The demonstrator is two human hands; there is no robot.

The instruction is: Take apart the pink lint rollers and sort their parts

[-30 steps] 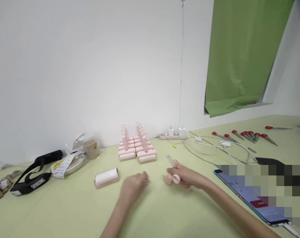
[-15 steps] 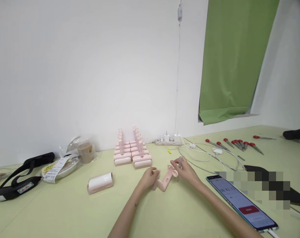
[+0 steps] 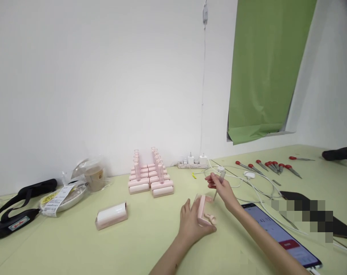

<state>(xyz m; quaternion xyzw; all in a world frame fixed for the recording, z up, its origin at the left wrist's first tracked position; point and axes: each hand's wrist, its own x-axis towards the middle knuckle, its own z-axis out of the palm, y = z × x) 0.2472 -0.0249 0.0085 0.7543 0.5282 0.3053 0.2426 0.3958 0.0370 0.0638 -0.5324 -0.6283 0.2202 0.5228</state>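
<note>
My left hand (image 3: 192,223) is closed round a pink lint-roller frame (image 3: 203,212), holding it upright a little above the pale green table (image 3: 139,244). My right hand (image 3: 223,188) pinches a thin grey screwdriver (image 3: 218,183) just right of and above the frame, its tip pointing down towards it. A lone pink-and-white lint roller (image 3: 110,215) lies on the table to the left. A stack of several assembled pink rollers (image 3: 150,178) stands at the back by the wall.
A phone (image 3: 282,238) with a lit screen lies at the right, under my forearm. White cables (image 3: 247,181), a power strip (image 3: 192,165) and several red-handled screwdrivers (image 3: 270,166) lie behind. At the left are a black strap (image 3: 15,214), a plate (image 3: 63,194) and a cup (image 3: 94,176).
My left hand took the pink frame and turned it upright, moving right. My right hand let go of the frame and rose with the screwdriver. The view shifted slightly right.
</note>
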